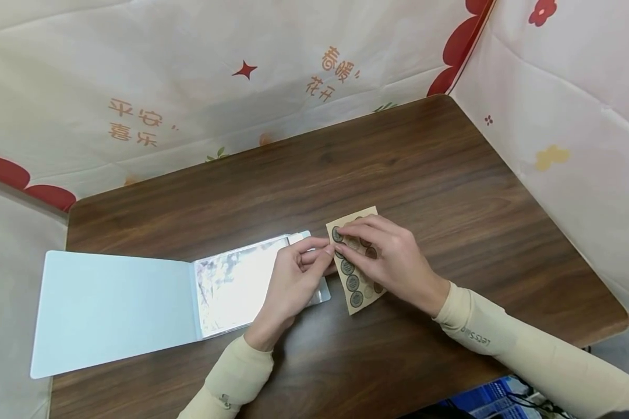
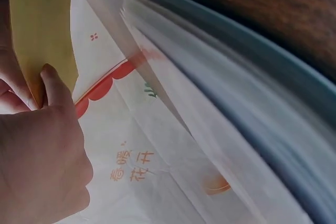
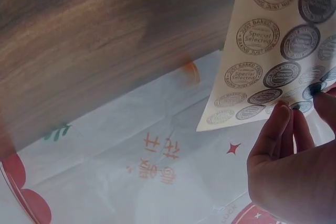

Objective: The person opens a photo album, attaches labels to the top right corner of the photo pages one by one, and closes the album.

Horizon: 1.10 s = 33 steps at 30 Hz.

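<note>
A cream sheet of round stickers (image 1: 364, 291) is held up between both hands, its rows printed in black, cream and brown. My left hand (image 1: 295, 273) pinches its left edge; in the left wrist view the thumb lies along the plain tan back (image 2: 44, 35). With thumb and forefinger, my right hand (image 1: 395, 253) pinches at a dark round sticker (image 1: 337, 234) near that edge. "Special Selected" reads on the lighter stickers (image 3: 257, 36) in the right wrist view. Under the left hand lies an opened album with a pale blue cover (image 1: 115, 311) and glossy clear sleeves (image 1: 236, 291).
The brown wood-grain table (image 1: 451, 174) has a white printed cloth (image 1: 278, 87) hanging along its back and right side. Below the front edge, blue packaging (image 1: 482, 401) and dark cables (image 1: 534, 398) show at the lower right.
</note>
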Tool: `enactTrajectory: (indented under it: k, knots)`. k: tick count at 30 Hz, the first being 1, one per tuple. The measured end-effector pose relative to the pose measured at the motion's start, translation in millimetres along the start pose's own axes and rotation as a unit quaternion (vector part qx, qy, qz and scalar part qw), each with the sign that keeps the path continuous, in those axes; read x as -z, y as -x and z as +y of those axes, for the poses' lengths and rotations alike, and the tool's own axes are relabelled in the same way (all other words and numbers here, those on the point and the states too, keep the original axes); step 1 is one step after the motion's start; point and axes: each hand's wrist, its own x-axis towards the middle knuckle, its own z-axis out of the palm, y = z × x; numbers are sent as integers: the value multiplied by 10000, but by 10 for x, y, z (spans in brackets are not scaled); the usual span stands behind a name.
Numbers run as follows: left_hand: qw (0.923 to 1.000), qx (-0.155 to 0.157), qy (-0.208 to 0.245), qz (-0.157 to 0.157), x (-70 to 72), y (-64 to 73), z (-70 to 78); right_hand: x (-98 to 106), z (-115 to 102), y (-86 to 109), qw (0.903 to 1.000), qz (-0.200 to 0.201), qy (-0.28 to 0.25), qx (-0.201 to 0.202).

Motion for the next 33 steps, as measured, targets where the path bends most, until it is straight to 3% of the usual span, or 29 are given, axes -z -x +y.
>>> enactTrajectory:
  k: [7, 14, 21, 33]
  knots:
    - [9983, -395, -428, 96, -3, 9, 23, 28, -25, -12, 10000, 1, -54, -27]
    - [9873, -970, -1238, 202, 3, 13, 27, 61, -65, -21, 9998, -60, 133, 106]
    - [9870, -1004, -1242, 152, 16, 10, 27, 62, -62, -21, 9985, -126, 448, 283]
    - [9894, -1010, -1032, 137, 20, 5, -12, 41, -51, -23, 9977, -3, 423, 539]
